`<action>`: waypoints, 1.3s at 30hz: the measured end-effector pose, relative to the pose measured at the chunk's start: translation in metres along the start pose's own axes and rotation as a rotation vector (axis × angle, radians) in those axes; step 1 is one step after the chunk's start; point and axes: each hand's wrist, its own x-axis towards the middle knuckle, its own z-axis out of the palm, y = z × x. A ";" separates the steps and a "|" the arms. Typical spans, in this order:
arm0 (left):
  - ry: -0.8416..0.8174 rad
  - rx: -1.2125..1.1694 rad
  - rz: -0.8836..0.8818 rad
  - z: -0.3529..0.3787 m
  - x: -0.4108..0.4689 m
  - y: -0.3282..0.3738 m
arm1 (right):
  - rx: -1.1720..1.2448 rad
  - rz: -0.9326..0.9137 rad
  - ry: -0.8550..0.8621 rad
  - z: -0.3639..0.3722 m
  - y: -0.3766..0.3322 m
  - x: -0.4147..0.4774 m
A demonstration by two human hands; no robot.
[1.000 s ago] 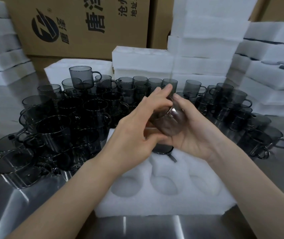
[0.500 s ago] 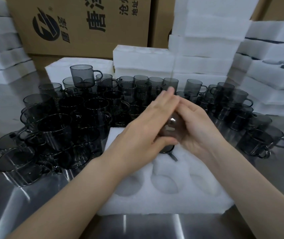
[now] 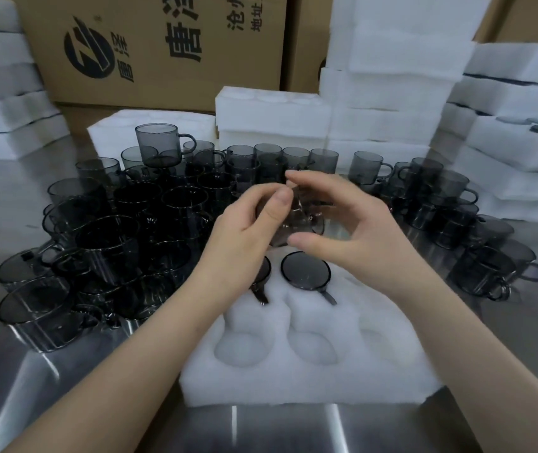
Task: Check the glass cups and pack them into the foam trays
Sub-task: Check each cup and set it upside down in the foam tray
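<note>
We hold one smoky glass cup (image 3: 297,220) above the foam tray (image 3: 310,371), left hand (image 3: 244,233) and right hand (image 3: 352,223) both curled round it.

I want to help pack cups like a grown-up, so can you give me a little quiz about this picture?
1. True or false: the foam tray in front is already full.
2. What do the left hand and right hand hold together? A) a glass cup B) a plate C) a spoon
3. How many packed cups sit in the tray?
Key: 1 false; 2 A; 3 two.
</note>
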 end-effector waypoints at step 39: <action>-0.257 0.853 -0.008 0.006 -0.002 -0.006 | -0.948 0.601 -0.410 -0.010 0.000 -0.020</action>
